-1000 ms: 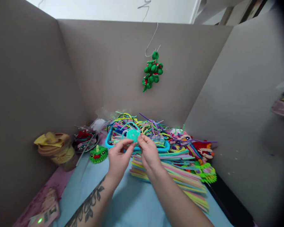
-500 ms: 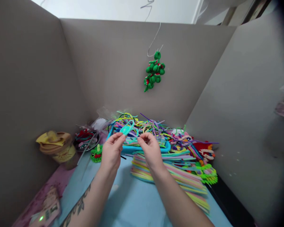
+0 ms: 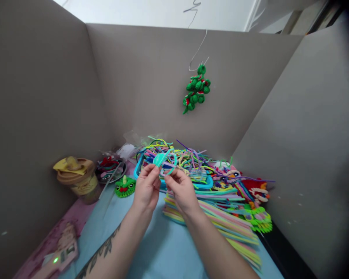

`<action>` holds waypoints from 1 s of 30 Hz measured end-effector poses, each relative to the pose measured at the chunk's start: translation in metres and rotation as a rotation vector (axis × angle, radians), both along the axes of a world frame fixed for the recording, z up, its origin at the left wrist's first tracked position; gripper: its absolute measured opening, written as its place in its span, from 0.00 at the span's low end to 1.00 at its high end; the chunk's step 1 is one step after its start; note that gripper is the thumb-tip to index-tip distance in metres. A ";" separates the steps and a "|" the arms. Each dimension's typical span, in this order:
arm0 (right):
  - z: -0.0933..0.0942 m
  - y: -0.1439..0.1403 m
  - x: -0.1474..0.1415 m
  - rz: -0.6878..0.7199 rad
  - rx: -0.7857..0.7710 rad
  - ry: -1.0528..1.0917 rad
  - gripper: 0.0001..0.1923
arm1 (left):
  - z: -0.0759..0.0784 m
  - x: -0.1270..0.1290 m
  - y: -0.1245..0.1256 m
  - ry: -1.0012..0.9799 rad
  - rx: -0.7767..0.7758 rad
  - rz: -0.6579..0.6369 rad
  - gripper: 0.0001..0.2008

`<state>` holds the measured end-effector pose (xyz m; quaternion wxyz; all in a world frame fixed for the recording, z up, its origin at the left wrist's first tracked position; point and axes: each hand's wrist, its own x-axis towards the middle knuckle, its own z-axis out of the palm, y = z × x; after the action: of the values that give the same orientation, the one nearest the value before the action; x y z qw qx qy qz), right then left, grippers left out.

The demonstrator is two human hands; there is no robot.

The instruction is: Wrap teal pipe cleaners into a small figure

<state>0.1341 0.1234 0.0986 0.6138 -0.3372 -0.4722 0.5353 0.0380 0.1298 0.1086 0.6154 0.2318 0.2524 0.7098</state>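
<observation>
Between the fingers of my left hand [image 3: 147, 186] is a turquoise pipe cleaner piece [image 3: 159, 159], with a flat coiled disc and a loop standing up from it. My right hand [image 3: 180, 190] pinches the lower end of the turquoise loop, close to the left fingertips. Both hands are raised above the blue work surface [image 3: 157, 248]. Behind them is a blue tray [image 3: 205, 183] heaped with loose pipe cleaners [image 3: 189, 161] in many colours. Under and beside my right forearm lies a bundle of pastel pipe cleaners [image 3: 221, 224].
A green pipe cleaner figure [image 3: 125, 187] sits left of my hands. Farther left are a lidded cup [image 3: 83, 180], a dish of small parts [image 3: 110, 168] and a pink device [image 3: 62, 252]. Colourful finished figures [image 3: 254, 190] lie at right. A green ornament [image 3: 197, 89] hangs from wire.
My hands have come closer together, the right moving toward the left along the turquoise piece. The whole view has shifted slightly, so the surroundings appear farther right.
</observation>
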 end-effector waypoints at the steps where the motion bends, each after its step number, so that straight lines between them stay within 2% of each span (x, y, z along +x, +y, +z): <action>1: -0.001 -0.001 -0.001 0.000 -0.007 0.002 0.11 | -0.001 0.001 -0.001 -0.005 -0.004 -0.008 0.17; 7: -0.001 -0.003 -0.004 -0.027 0.026 -0.037 0.10 | -0.004 0.005 -0.002 0.031 0.003 -0.054 0.16; 13: 0.004 0.009 0.020 0.055 0.081 -0.226 0.10 | 0.007 -0.016 0.005 0.137 0.022 0.042 0.15; 15: 0.004 0.017 0.033 -0.051 0.090 -0.281 0.10 | 0.011 -0.026 0.007 0.166 0.029 0.019 0.14; 18: 0.002 0.026 0.047 -0.252 0.129 -0.287 0.12 | 0.015 -0.036 0.008 0.166 0.022 -0.095 0.13; 20: 0.001 0.029 0.050 -0.281 0.142 -0.303 0.17 | 0.015 -0.038 0.007 0.167 0.021 -0.174 0.14; 22: 0.000 0.030 0.051 -0.252 0.131 -0.350 0.19 | 0.015 -0.038 0.005 0.176 0.035 -0.231 0.14; 24: 0.000 0.030 0.051 -0.247 0.126 -0.385 0.17 | 0.014 -0.038 0.003 0.191 0.058 -0.274 0.14; 27: -0.001 0.031 0.053 -0.345 0.156 -0.364 0.10 | 0.013 -0.041 0.002 0.239 0.083 -0.331 0.14; 30: -0.003 0.034 0.057 -0.420 0.188 -0.326 0.12 | 0.011 -0.043 0.002 0.296 0.099 -0.364 0.15</action>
<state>0.1907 0.1570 0.0955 0.6558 -0.4510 -0.5320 0.2890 -0.0054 0.1315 0.1196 0.6775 0.4049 0.2588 0.5568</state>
